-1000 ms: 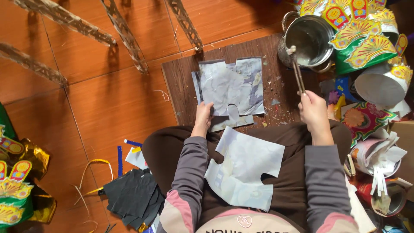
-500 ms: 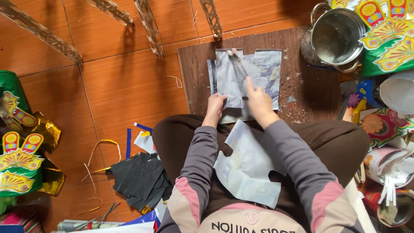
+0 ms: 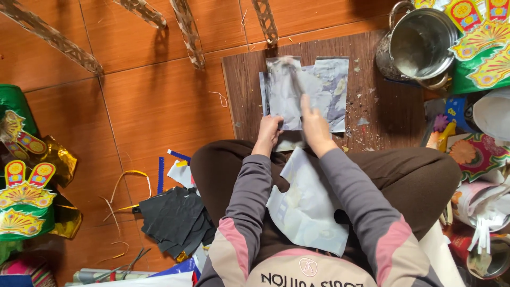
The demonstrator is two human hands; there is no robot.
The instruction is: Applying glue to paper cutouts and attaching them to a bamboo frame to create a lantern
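Observation:
A stack of pale grey cut paper sheets (image 3: pixel 324 90) lies on a dark wooden board (image 3: pixel 393 106) in front of my knees. My left hand (image 3: pixel 268 133) presses the near left edge of that stack. My right hand (image 3: pixel 313 125) holds a thin brush-like stick (image 3: pixel 292 79) that lies blurred across the top sheet. Another cut sheet of the same pale paper (image 3: pixel 308 204) rests across my lap.
A metal pot (image 3: pixel 419 45) stands at the board's far right corner. Colourful decorated paper pieces (image 3: pixel 478 37) crowd the right side, and more (image 3: pixel 24 186) lie at the left. Black paper scraps (image 3: pixel 175 218) sit by my left knee. Lattice bamboo strips (image 3: pixel 186 32) rest on the tiled floor.
My right hand came from the pot with the stick and now sweeps it over the top sheet. The view shifted, so the board sits more to the right.

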